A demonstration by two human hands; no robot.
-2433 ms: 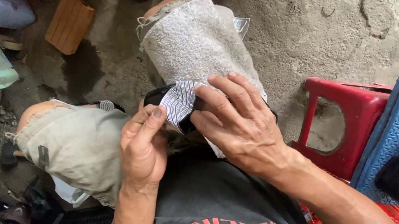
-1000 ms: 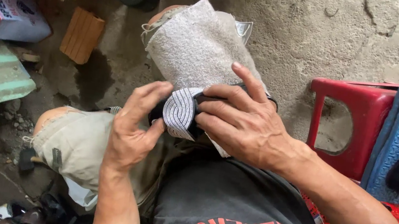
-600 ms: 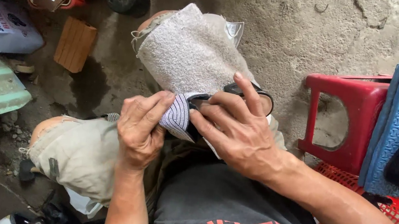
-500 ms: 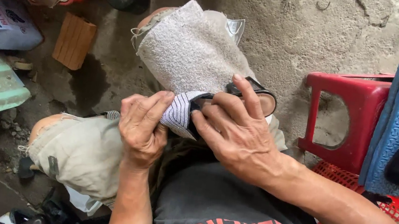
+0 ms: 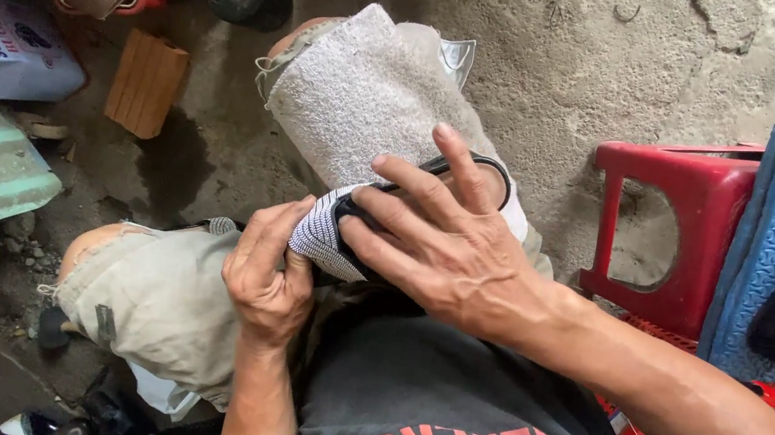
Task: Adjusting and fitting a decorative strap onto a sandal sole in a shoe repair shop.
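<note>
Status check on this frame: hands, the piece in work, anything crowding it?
Left hand pinching the patterned fabric edge. Right hand pressing the black shoe piece onto the towel-covered knee. Red stool alongside, apart.

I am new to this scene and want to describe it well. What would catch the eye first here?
First, the two hands at the centre: the right hand presses flat on a black shoe piece, and the left hand pinches its patterned fabric edge. They work over a grey towel draped on the knee. A red plastic stool stands at right.
</note>
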